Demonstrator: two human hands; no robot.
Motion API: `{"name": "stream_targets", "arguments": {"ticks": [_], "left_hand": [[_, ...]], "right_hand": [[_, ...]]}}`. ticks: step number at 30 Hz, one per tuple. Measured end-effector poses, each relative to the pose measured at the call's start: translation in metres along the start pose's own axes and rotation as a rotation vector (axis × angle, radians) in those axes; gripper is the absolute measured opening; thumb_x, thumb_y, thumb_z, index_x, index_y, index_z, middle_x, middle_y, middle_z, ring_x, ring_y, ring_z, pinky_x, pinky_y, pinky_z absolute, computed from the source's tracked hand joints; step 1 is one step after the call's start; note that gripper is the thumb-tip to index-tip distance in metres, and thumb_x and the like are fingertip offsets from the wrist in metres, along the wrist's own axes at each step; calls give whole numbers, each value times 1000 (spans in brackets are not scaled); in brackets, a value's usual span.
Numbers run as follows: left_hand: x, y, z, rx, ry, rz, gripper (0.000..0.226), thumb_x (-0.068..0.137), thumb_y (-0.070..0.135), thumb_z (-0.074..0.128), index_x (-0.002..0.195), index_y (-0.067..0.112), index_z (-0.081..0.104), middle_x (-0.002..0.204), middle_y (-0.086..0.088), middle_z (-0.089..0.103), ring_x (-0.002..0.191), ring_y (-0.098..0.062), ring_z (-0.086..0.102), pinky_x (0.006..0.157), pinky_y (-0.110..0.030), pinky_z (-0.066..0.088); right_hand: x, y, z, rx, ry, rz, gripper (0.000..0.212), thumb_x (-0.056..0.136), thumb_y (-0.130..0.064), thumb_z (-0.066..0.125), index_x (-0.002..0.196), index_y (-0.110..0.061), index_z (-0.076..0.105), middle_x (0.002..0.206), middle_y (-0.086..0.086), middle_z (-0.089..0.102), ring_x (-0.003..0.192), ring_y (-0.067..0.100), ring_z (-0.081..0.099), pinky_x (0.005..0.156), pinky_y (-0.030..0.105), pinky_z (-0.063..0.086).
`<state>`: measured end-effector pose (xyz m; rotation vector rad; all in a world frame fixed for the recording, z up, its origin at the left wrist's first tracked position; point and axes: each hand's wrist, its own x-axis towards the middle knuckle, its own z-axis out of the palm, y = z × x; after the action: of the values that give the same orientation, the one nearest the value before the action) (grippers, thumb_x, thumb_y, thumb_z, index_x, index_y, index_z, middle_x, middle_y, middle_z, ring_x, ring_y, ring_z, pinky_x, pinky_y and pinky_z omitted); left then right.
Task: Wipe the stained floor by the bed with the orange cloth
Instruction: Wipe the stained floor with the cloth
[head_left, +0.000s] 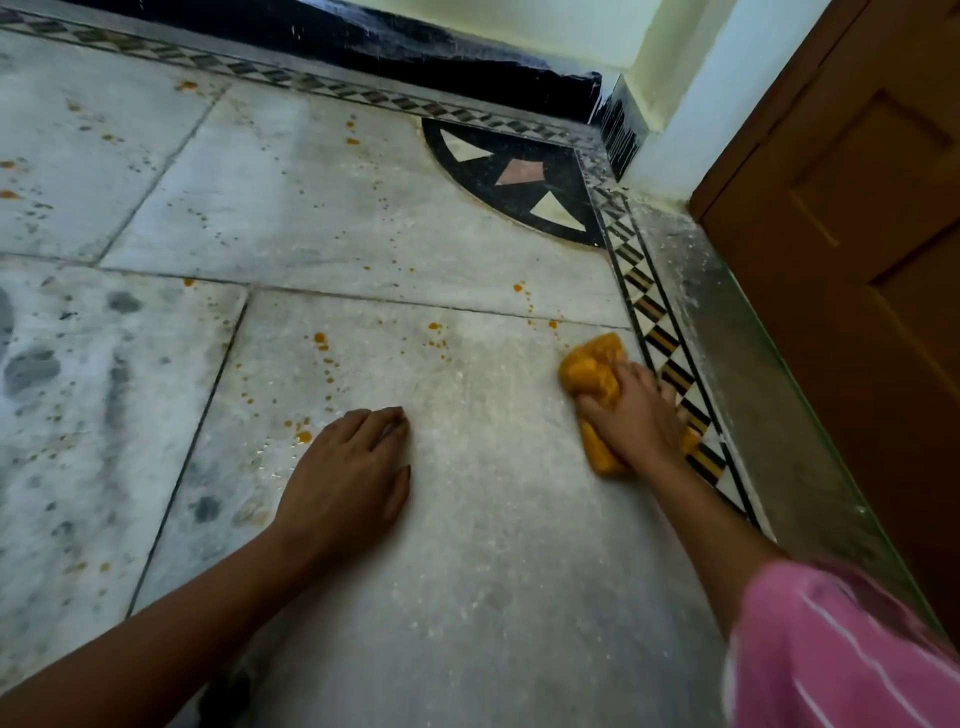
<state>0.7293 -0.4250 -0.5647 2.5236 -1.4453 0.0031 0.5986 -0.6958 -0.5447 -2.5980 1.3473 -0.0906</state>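
Pressing the crumpled orange cloth (589, 376) onto the pale grey marble floor (493, 519), your right hand (631, 413) has its fingers curled over the wad and grips it. The cloth sits at the right edge of the slab, its near end reaching the black-and-white chequered inlay strip (652, 312) that runs alongside the brown wooden panel (857, 286). Your left hand (348, 467) rests palm down on the same slab, well apart from the cloth, fingers loosely stretched and holding nothing. Small orange stains (320, 339) dot the marble ahead of both hands, and one glossy blob lies just left of your left hand. A black quarter-circle inlay with pale triangles (524, 182) fills the far corner. A pink striped sleeve (831, 649) covers your right upper arm.
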Motion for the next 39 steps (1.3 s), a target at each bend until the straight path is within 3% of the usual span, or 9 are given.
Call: {"name": "stream_targets", "arguments": {"ticks": [3, 5, 10, 14, 17, 24, 31, 35, 39], "left_hand": [[1, 6, 4, -52, 47, -41, 54, 82, 31, 36, 114, -2, 63, 118, -15, 62, 101, -32, 58, 86, -39, 49], [-5, 8, 11, -97, 77, -71, 52, 86, 30, 36, 122, -1, 59, 126, -14, 58, 109, -32, 54, 94, -39, 43], [-11, 8, 17, -141, 118, -79, 50, 90, 29, 36, 127, 1, 56, 133, -12, 54, 116, -31, 52, 101, -35, 34], [-11, 9, 18, -137, 99, -94, 50, 91, 29, 35, 128, 1, 55, 134, -12, 53, 118, -31, 51, 101, -38, 36], [-11, 11, 18, -131, 88, -101, 51, 91, 30, 35, 129, 2, 54, 134, -12, 53, 118, -31, 51, 102, -37, 35], [-15, 8, 13, -180, 97, -113, 51, 90, 33, 39, 124, 1, 58, 129, -13, 57, 117, -29, 53, 101, -31, 32], [-20, 8, 9, -137, 70, -99, 52, 89, 33, 38, 121, -1, 60, 127, -13, 59, 114, -30, 56, 98, -34, 40], [-24, -1, 0, -54, -21, -54, 55, 86, 37, 37, 117, 0, 63, 123, -13, 62, 107, -31, 61, 89, -41, 49], [-45, -11, -6, -13, -83, -43, 55, 84, 39, 39, 114, 1, 65, 119, -14, 64, 102, -31, 63, 86, -43, 52]], "right_hand": [[42, -51, 11, 130, -63, 120, 92, 81, -68, 46, 149, -28, -2, 157, 11, -3, 140, 42, 1, 111, 59, 5], [26, -72, 21, 226, -78, -64, 94, 82, -65, 48, 149, -26, -7, 157, 7, -14, 142, 36, -12, 112, 55, -4], [-58, -16, 18, 149, 7, -570, 67, 73, -58, 42, 138, -43, 35, 155, -6, 18, 136, 29, 20, 105, 48, 25], [-8, 12, -5, 3, 89, -210, 61, 80, -54, 49, 138, -45, 34, 155, -6, 18, 119, 30, 32, 84, 33, 32], [35, -46, 0, 58, 43, 17, 56, 88, -45, 55, 140, -38, 36, 157, 0, 12, 130, 40, 23, 95, 42, 35], [-50, -62, 13, 133, -41, -623, 54, 70, -56, 50, 124, -52, 49, 147, -10, 36, 105, 24, 41, 72, 26, 40], [17, -88, 6, 1, 12, -151, 53, 83, -53, 55, 134, -39, 46, 151, 0, 27, 121, 35, 34, 88, 40, 39], [-7, -154, 22, 51, -135, -378, 53, 82, -50, 57, 133, -45, 44, 155, -2, 19, 125, 37, 29, 96, 40, 38], [-63, -100, 17, 64, -101, -625, 57, 67, -61, 49, 124, -54, 49, 149, -11, 33, 113, 27, 40, 83, 31, 43]]}}
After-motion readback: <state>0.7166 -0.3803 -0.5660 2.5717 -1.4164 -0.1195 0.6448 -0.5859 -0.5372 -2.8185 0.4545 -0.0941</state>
